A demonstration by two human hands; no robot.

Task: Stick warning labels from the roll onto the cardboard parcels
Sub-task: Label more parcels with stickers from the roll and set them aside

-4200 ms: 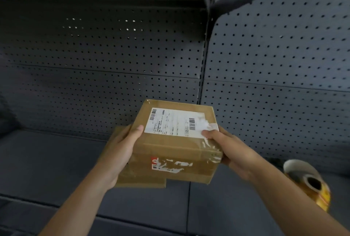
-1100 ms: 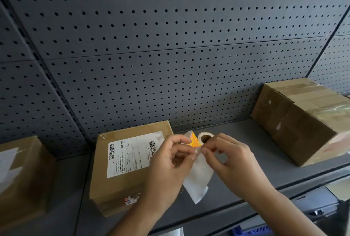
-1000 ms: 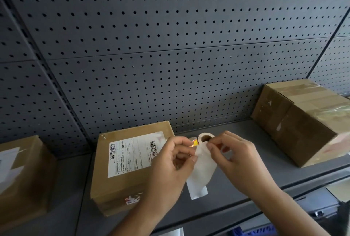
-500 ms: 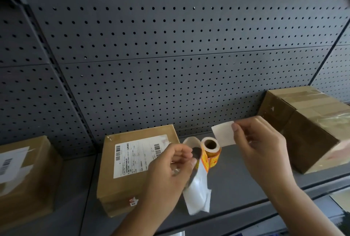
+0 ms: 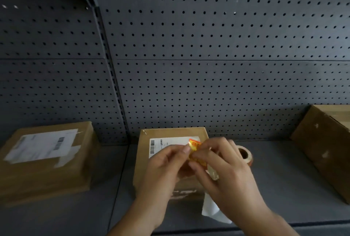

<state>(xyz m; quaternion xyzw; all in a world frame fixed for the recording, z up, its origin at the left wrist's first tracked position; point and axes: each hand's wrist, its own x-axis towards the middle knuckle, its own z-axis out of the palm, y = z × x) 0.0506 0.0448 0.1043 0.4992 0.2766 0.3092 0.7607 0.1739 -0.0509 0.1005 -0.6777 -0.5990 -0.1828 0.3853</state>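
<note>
A cardboard parcel [image 5: 162, 137] with a white shipping label lies on the shelf in the middle. Just above it, my left hand [image 5: 166, 167] and my right hand [image 5: 223, 171] both pinch an orange and yellow warning label [image 5: 194, 146] between their fingertips. The label roll [image 5: 244, 153] lies on the shelf right of the parcel, partly hidden behind my right hand. A strip of white backing paper [image 5: 212, 209] hangs down below my right hand.
Another cardboard parcel [image 5: 45, 158] with a white label lies on the shelf at the left. A third, larger parcel [image 5: 325, 146] stands at the right edge. A dark perforated back panel [image 5: 208, 65] rises behind the grey shelf [image 5: 280, 182].
My right hand has come back from the right, where it held a peeled label, and now meets my left hand over the middle parcel. The view has shifted left.
</note>
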